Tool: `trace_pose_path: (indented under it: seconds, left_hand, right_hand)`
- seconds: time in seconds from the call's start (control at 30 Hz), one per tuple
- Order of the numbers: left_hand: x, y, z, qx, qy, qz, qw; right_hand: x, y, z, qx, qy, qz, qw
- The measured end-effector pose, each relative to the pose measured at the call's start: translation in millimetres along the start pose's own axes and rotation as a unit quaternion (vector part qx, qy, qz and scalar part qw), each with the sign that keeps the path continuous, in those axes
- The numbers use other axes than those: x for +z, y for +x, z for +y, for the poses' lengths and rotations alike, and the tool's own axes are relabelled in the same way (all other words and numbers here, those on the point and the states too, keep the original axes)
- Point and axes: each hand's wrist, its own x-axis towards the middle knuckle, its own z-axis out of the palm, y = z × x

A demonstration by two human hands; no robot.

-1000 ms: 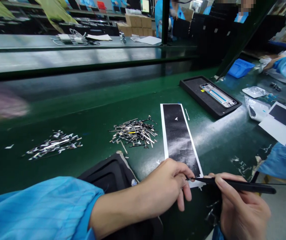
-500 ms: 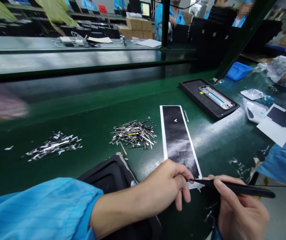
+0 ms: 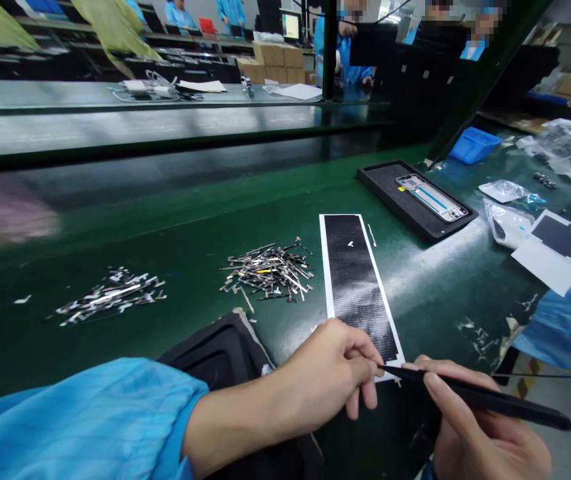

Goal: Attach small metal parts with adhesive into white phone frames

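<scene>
My right hand (image 3: 485, 427) is closed around black tweezers (image 3: 508, 400), whose fine tip points left and meets the fingertips of my left hand (image 3: 332, 373). Thumb and forefinger of that left hand are pinched together; whatever sits between them is too small to make out. Under and behind the fingers lies a white-edged sheet (image 3: 358, 280) of black strips, with a small white piece on it. Left of the sheet is a pile of thin flex cables (image 3: 268, 270). A second, smaller pile of similar strips (image 3: 110, 295) lies farther left.
A black foam tray (image 3: 385, 183) with a phone frame (image 3: 435, 199) stands at the back right. Beyond it are a blue bin (image 3: 475, 145) and plastic bags (image 3: 508, 220). A black tray (image 3: 210, 350) lies under my left forearm. A person's blue sleeve (image 3: 560, 320) shows at right.
The tweezers' handle has swung lower at the right, and my right hand has shifted slightly down. My left fingers stay pinched at the tip. The co-worker's hand at far right has left view.
</scene>
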Motion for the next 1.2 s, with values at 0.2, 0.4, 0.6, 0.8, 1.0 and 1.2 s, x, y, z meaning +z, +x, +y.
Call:
trace_pose_path:
  seconds: [0.2,0.4,0.6,0.8,1.0,1.2]
  left_hand:
    - [0.8,2,0,-0.013,-0.009,0.003,1.0]
    - [-6.1,-10,16,0.057,-0.03,0.059,0.996]
    - [-8.1,-39,38,0.159,0.01,0.131,0.978]
    - [-4.8,-57,44,0.186,-0.107,0.163,0.963]
    - [-20.1,-70,31,0.173,-0.069,0.215,0.959]
    - [-35.7,-76,8,0.144,-0.012,0.225,0.963]
  right_hand:
    - [4,-2,-6,-0.081,-0.072,0.032,0.994]
    - [7,8,-22,-0.006,0.031,0.088,0.996]
    - [12,9,-37,-0.029,0.009,-0.067,0.997]
    - [30,7,-69,-0.124,-0.069,-0.206,0.968]
    - [19,40,-49,-0.262,-0.27,-0.281,0.883]
    - [16,65,-14,-0.405,-0.493,-0.389,0.665]
